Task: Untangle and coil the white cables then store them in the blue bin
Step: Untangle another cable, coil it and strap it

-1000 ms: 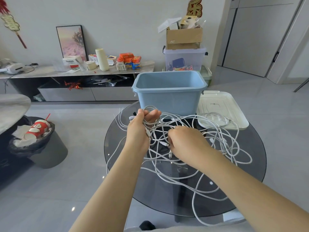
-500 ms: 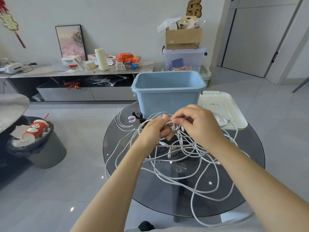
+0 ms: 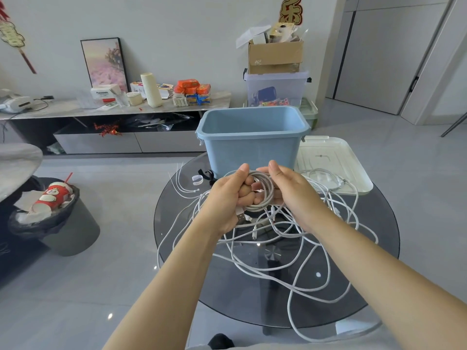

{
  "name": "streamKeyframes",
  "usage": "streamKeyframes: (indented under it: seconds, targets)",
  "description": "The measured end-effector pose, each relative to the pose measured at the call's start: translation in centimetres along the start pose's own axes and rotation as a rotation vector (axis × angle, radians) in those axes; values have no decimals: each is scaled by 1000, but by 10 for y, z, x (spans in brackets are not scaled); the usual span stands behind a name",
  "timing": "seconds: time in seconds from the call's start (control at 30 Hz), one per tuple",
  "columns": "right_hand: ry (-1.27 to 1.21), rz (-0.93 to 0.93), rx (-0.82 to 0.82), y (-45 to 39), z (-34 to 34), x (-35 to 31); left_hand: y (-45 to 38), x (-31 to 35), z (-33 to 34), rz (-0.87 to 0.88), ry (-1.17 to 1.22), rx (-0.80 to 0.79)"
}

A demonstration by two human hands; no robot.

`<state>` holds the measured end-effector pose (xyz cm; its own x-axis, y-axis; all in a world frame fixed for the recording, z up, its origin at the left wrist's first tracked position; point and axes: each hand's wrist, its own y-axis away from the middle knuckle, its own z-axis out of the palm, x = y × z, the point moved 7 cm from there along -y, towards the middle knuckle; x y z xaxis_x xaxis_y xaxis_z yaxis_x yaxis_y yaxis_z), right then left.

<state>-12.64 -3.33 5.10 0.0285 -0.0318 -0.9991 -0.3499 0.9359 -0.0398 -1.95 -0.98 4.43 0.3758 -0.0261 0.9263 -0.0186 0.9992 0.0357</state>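
A small round coil of white cable is held up above the round glass table, just in front of the blue bin. My left hand grips the coil's left side, thumb on top. My right hand pinches its right side. A USB plug hangs below my left hand. Under the hands a tangle of loose white cables spreads over the glass and hangs off its near edge. The bin stands open at the table's far edge, and no cable shows inside it.
A white lid lies right of the bin with cable across it. Short white ties and a small black clip lie at the table's left. A dark trash can stands on the floor to the left.
Both hands rose from the tangle and came together. Loops gathered between them now form one tidy coil, held higher and closer to the bin.
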Motion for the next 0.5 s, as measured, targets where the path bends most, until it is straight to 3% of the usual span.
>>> streamKeyframes:
  seconds: [0.1, 0.27, 0.4, 0.5]
  targets:
    - [97, -39, 65, -3, -3, 1, -2, 3, -5, 82, -145, 94]
    - [382, -203, 251, -5, -9, -14, 6, 15, 2, 273, -623, 245]
    - [479, -345, 287, 0, -6, -31, 8, 9, 7, 268, -571, 246]
    - [603, -442, 244, 1, -6, -39, 5, -1, 5, 96, -414, 133]
